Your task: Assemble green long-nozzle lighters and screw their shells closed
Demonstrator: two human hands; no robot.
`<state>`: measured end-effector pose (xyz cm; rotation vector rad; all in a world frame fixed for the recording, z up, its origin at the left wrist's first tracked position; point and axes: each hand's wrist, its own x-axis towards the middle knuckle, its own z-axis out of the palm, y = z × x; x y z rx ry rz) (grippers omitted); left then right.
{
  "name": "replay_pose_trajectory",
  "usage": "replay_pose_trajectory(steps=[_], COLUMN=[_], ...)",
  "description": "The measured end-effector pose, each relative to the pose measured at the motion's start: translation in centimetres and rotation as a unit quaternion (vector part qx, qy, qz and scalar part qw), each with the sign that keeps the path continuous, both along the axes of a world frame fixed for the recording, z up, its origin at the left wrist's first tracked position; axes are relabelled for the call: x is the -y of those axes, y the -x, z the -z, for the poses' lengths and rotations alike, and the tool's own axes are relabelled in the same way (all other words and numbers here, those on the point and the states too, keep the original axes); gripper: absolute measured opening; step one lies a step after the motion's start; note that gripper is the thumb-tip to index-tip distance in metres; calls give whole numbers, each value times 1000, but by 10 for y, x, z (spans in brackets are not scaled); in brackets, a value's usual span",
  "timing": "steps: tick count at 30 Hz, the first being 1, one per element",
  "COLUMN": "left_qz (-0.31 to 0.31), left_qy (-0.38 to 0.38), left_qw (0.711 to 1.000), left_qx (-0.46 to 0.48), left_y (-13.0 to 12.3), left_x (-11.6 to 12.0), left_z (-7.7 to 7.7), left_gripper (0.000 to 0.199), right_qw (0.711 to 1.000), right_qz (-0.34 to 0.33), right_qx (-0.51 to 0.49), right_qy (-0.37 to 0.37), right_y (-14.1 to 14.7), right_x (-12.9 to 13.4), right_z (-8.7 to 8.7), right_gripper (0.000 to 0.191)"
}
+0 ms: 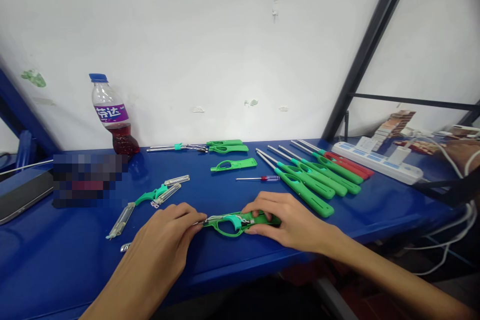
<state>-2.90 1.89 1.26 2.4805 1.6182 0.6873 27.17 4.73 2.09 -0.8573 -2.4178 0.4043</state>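
Observation:
An opened green lighter casing half lies near the table's front edge, with a teal trigger and thin wires inside it. My right hand grips the casing's handle end between thumb and fingers. At the other end, my left hand pinches the metal lighter tube, mostly hidden under the hand; its tip sticks out on the left. Beyond my left hand lie clear fuel tanks and teal triggers. A screwdriver rests beyond my right hand.
Several assembled green lighters and red ones lie on the right, beside a white power strip. Loose green casing halves and metal tubes are at the back. A drink bottle stands by the wall.

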Motion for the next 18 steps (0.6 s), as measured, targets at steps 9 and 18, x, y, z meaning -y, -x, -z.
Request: replay_pose_trajectory(steps=[9, 18], left_qz=[17, 14], left_qy=[-34, -48], left_qw=[999, 999], left_qx=[-10, 1], left_y=[-4, -11], left_x=[2, 3], left_z=[-2, -1], left_gripper=[38, 39], right_qw=[1000, 1000], right_qz=[-6, -11], right_qx=[-2, -2], right_qy=[11, 12], right_y=[1, 1], right_x=[-1, -1], right_z=[-1, -1], right_gripper=[27, 26])
